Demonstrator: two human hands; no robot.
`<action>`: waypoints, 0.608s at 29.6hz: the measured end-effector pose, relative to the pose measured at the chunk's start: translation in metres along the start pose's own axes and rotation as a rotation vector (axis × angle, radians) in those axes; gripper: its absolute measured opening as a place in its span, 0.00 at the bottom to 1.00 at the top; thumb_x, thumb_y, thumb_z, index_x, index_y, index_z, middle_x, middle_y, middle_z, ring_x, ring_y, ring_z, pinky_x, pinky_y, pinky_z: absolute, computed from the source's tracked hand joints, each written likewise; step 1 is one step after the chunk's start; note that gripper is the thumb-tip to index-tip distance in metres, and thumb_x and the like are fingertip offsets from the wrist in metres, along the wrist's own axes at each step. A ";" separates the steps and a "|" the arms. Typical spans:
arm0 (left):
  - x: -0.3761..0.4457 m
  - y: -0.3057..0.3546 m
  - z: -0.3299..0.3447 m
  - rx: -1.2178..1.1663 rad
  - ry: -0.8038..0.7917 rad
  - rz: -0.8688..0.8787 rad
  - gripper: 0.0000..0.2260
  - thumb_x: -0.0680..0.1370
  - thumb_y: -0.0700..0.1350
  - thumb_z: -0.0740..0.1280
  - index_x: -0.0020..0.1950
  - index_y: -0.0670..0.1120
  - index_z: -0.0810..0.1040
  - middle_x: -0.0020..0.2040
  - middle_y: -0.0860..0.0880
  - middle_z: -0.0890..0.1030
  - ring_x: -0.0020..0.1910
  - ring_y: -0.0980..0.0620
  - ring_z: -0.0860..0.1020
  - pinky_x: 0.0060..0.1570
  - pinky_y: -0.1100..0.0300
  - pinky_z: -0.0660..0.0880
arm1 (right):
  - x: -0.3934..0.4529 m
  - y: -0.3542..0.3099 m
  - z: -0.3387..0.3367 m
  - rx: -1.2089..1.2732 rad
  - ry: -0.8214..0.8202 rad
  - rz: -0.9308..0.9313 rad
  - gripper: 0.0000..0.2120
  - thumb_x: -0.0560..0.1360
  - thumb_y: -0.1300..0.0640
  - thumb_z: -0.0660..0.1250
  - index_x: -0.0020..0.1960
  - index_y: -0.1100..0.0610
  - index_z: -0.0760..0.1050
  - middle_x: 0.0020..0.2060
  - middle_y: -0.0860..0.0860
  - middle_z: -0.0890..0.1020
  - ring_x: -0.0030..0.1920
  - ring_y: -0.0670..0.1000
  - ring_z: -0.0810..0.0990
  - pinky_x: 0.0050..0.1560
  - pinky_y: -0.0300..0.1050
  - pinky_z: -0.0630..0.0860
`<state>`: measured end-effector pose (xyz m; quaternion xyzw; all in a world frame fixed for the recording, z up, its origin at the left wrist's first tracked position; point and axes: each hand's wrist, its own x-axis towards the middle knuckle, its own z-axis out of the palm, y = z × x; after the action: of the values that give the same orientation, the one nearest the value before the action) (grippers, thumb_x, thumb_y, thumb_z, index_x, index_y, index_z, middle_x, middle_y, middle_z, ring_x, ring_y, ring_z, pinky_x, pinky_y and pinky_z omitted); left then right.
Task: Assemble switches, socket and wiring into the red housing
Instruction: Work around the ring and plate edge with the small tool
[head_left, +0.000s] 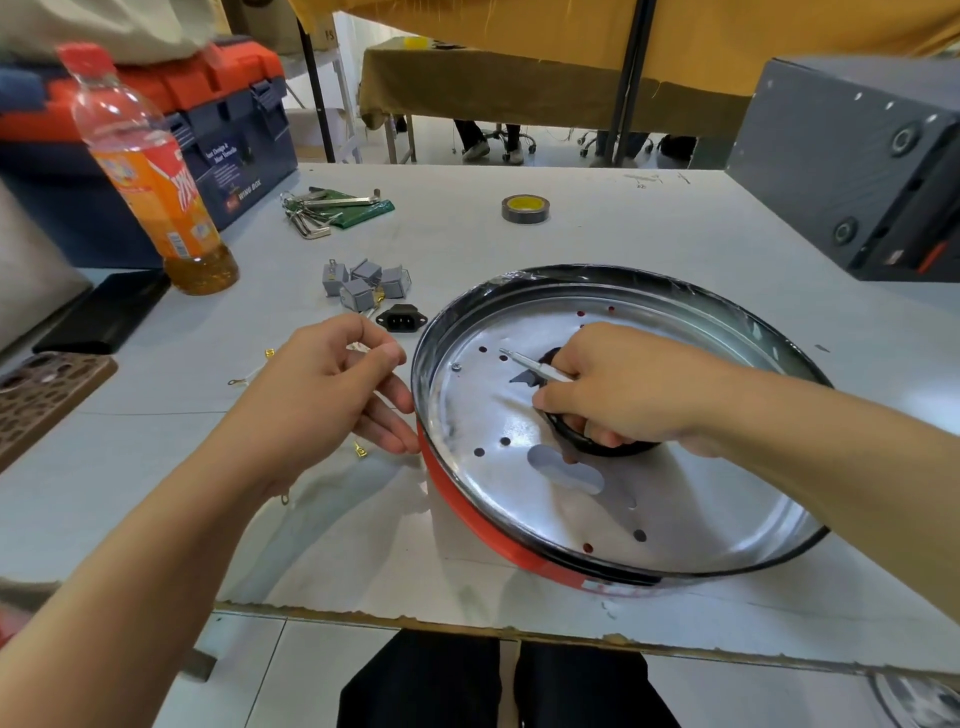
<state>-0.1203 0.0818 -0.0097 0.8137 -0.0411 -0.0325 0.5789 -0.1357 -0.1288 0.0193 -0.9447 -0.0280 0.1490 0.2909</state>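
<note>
L hand (332, 387) fingers loosely curled, tips touching round red metal housing (467, 512) rim. R hand (618, 387) gripping silver screwdriver bit (535, 366), lower fingers on black ring (576, 439).

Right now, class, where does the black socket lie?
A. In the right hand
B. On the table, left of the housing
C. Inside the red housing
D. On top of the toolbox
B: the socket lies on the table just outside the housing rim, near the grey switches.
</note>
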 end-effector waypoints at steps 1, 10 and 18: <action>0.000 0.000 0.000 0.007 0.001 0.001 0.07 0.81 0.41 0.59 0.48 0.40 0.74 0.29 0.47 0.81 0.24 0.47 0.79 0.24 0.62 0.76 | 0.000 0.001 0.000 0.002 -0.001 -0.001 0.17 0.77 0.57 0.64 0.30 0.57 0.67 0.18 0.49 0.70 0.15 0.44 0.66 0.19 0.32 0.61; 0.005 0.001 0.002 0.047 0.026 0.007 0.07 0.80 0.41 0.60 0.47 0.40 0.75 0.29 0.48 0.81 0.23 0.51 0.79 0.25 0.62 0.76 | 0.000 -0.005 0.001 -0.016 0.007 -0.023 0.18 0.77 0.56 0.63 0.29 0.57 0.67 0.22 0.51 0.70 0.22 0.49 0.67 0.26 0.40 0.62; 0.014 -0.004 0.008 -0.024 0.087 0.039 0.08 0.80 0.40 0.60 0.46 0.39 0.77 0.28 0.54 0.80 0.27 0.61 0.78 0.31 0.70 0.75 | 0.005 -0.002 -0.004 0.056 0.050 0.019 0.16 0.75 0.58 0.66 0.29 0.57 0.69 0.22 0.50 0.71 0.24 0.48 0.69 0.28 0.40 0.64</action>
<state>-0.1074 0.0737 -0.0160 0.8062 -0.0316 0.0137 0.5906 -0.1294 -0.1284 0.0220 -0.9398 -0.0077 0.1291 0.3164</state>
